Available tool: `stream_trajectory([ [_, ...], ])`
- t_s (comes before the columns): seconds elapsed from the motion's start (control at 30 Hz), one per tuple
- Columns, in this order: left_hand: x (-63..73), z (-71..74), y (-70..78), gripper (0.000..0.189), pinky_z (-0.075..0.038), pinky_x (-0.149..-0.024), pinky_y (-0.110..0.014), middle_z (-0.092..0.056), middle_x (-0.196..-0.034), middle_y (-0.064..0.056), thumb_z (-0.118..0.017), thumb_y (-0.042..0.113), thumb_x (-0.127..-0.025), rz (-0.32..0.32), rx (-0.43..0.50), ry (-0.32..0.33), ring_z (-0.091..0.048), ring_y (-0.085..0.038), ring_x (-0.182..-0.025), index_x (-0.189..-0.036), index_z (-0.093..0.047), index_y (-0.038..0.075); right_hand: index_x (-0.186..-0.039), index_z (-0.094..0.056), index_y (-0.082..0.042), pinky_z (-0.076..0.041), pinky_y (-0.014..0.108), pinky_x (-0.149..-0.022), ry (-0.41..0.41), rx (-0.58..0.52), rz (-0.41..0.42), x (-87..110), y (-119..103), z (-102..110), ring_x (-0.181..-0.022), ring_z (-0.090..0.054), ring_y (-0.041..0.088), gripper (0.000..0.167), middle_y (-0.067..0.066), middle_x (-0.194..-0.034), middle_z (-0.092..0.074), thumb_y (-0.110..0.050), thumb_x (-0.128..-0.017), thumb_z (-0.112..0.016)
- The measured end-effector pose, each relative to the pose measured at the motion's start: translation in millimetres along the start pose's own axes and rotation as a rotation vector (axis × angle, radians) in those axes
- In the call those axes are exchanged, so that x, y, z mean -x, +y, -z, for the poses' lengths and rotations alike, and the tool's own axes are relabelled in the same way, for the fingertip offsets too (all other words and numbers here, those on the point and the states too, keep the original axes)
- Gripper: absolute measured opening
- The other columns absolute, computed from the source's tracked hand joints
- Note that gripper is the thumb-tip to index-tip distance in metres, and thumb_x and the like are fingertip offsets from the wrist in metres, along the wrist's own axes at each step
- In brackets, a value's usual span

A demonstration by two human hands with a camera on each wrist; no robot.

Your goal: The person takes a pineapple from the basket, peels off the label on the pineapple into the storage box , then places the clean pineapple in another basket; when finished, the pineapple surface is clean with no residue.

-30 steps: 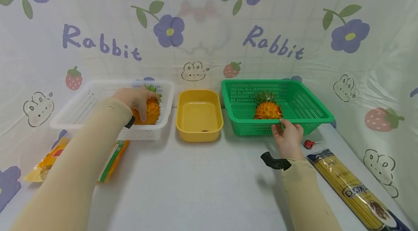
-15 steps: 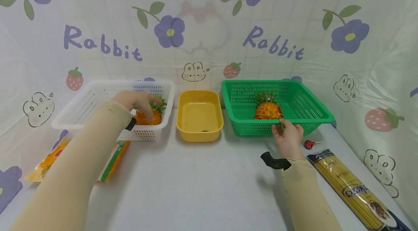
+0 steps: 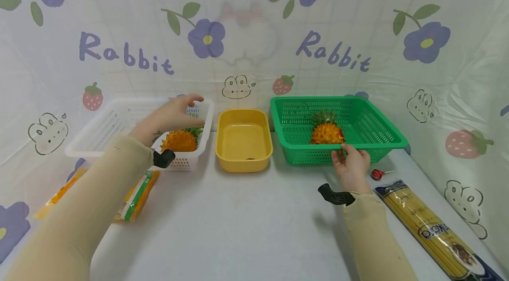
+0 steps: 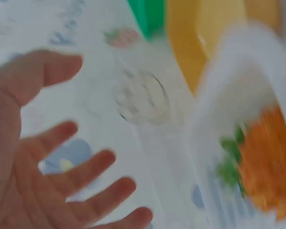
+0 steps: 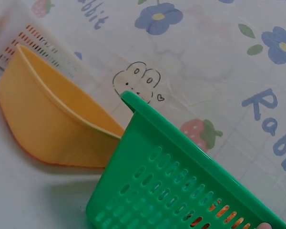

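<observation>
My left hand (image 3: 171,115) is raised over the white basket (image 3: 209,117), thumb and fingers spread apart with nothing between them. Below it a small orange pineapple (image 3: 180,141) lies on its side in the basket, green leaves toward the right. In the left wrist view the same pineapple (image 4: 269,167) is off to the right of the spread fingers (image 4: 105,164). My right hand (image 3: 351,168) grips the front rim of the green basket (image 3: 302,153), thumb at the rim and fingers against the outer wall. Inside stands another pineapple (image 3: 328,133), its lower part hidden by the rim.
A yellow tub (image 3: 244,164) stands between the two baskets. On the right lie a red lollipop (image 3: 377,175) and a long spaghetti pack (image 3: 433,228). Orange packets, one with a green stripe (image 3: 137,197), lie partly under my left arm. A patterned curtain (image 3: 254,51) hangs behind.
My left hand has let go of the pineapple in the white basket and risen off it. That pineapple has tipped over, leaves now pointing right. The right hand has kept its grip.
</observation>
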State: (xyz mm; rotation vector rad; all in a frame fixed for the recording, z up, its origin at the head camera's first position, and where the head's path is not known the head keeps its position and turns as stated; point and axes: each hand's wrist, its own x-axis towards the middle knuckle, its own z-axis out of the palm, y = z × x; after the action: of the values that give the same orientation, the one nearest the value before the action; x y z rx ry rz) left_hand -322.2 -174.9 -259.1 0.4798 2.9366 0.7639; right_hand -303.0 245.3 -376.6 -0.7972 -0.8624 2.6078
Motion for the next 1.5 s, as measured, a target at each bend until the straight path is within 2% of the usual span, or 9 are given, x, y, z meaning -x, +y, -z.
stream_trajectory([
  [0.23,41.5,-0.5,22.6,0.065,-0.035,-0.102,-0.051,-0.038,-0.142,-0.011,-0.068,0.028,-0.082,-0.090,0.137,0.281,-0.037,-0.031,-0.126,-0.138,-0.039,0.013,-0.130,-0.030,-0.023,-0.050,0.027,-0.067,-0.014,0.020,0.013,-0.4,-1,-2,-0.085,-0.043,0.018,0.052,-0.002,-0.109,-0.034,-0.002,-0.089,-0.056],
  [0.43,81.8,-5.6,17.7,0.051,-0.044,-0.089,-0.049,-0.046,-0.130,-0.011,-0.067,0.016,-0.083,-0.153,0.301,0.640,-0.048,-0.029,-0.112,-0.129,-0.048,0.007,-0.135,-0.027,-0.023,-0.049,0.026,-0.066,-0.013,0.037,0.022,-0.3,-1,-4,-0.085,-0.042,0.017,0.058,-0.002,-0.110,-0.034,-0.003,-0.089,-0.055],
  [0.53,96.7,-13.9,7.5,0.046,-0.048,-0.089,-0.039,-0.047,-0.126,-0.008,-0.066,0.013,-0.083,-0.100,0.386,0.807,-0.050,-0.021,-0.108,-0.126,-0.050,0.007,-0.136,-0.026,-0.024,-0.048,0.026,-0.066,-0.014,0.029,0.020,0.2,0,-4,-0.085,-0.041,0.018,0.060,-0.002,-0.111,-0.033,-0.002,-0.089,-0.055],
  [0.63,105.1,-25.8,-5.5,0.044,-0.048,-0.083,-0.021,-0.046,-0.121,0.000,-0.064,0.011,-0.084,0.003,0.572,0.900,-0.049,-0.011,-0.102,-0.126,-0.049,0.010,-0.136,-0.026,-0.024,-0.048,0.026,-0.066,-0.013,0.018,0.023,0.9,0,-4,-0.085,-0.041,0.018,0.059,-0.003,-0.112,-0.031,-0.001,-0.089,-0.054],
  [0.73,107.8,-38.6,-19.5,0.046,-0.047,-0.074,-0.013,-0.042,-0.115,0.005,-0.063,0.008,-0.085,0.115,0.852,0.952,-0.048,-0.009,-0.094,-0.127,-0.046,0.013,-0.134,-0.027,-0.023,-0.048,0.025,-0.067,-0.009,0.012,0.026,1.1,0,-4,-0.086,-0.040,0.018,0.057,-0.003,-0.112,-0.031,-0.001,-0.089,-0.054],
  [0.93,106.3,-54.1,-44.9,0.069,-0.048,-0.077,-0.021,-0.025,-0.112,0.003,-0.067,0.012,-0.083,0.436,1.352,1.034,-0.042,-0.011,-0.097,-0.134,-0.023,0.025,-0.133,-0.028,-0.023,-0.048,0.026,-0.067,-0.003,0.011,0.025,0.5,1,-2,-0.085,-0.041,0.018,0.056,-0.003,-0.112,-0.031,0.000,-0.089,-0.054],
  [1.13,102.2,-59.5,-67.8,0.092,-0.043,-0.096,-0.034,-0.020,-0.128,0.007,-0.074,0.017,-0.078,0.645,1.805,0.952,-0.027,-0.014,-0.117,-0.132,-0.004,0.041,-0.138,-0.024,-0.026,-0.048,0.025,-0.069,-0.003,0.029,0.030,-0.4,2,-1,-0.085,-0.041,0.018,0.063,-0.003,-0.113,-0.031,-0.002,-0.089,-0.055],
  [1.27,94.2,-65.4,-80.4,0.086,-0.044,-0.097,-0.037,-0.026,-0.121,0.007,-0.073,0.013,-0.078,0.670,1.961,0.942,-0.031,-0.013,-0.113,-0.133,-0.012,0.041,-0.137,-0.025,-0.025,-0.049,0.025,-0.068,-0.003,0.026,0.035,-1.3,2,0,-0.084,-0.041,0.018,0.062,-0.003,-0.112,-0.031,-0.002,-0.088,-0.056],
  [1.5,87.7,-75.8,-96.9,0.056,-0.042,-0.098,-0.046,-0.042,-0.125,0.004,-0.062,-0.003,-0.084,0.483,2.066,1.001,-0.038,-0.017,-0.119,-0.125,-0.042,0.030,-0.138,-0.024,-0.027,-0.049,0.026,-0.067,-0.008,0.016,0.030,-1.5,3,-1,-0.084,-0.041,0.018,0.065,-0.003,-0.113,-0.031,-0.002,-0.088,-0.056],
])
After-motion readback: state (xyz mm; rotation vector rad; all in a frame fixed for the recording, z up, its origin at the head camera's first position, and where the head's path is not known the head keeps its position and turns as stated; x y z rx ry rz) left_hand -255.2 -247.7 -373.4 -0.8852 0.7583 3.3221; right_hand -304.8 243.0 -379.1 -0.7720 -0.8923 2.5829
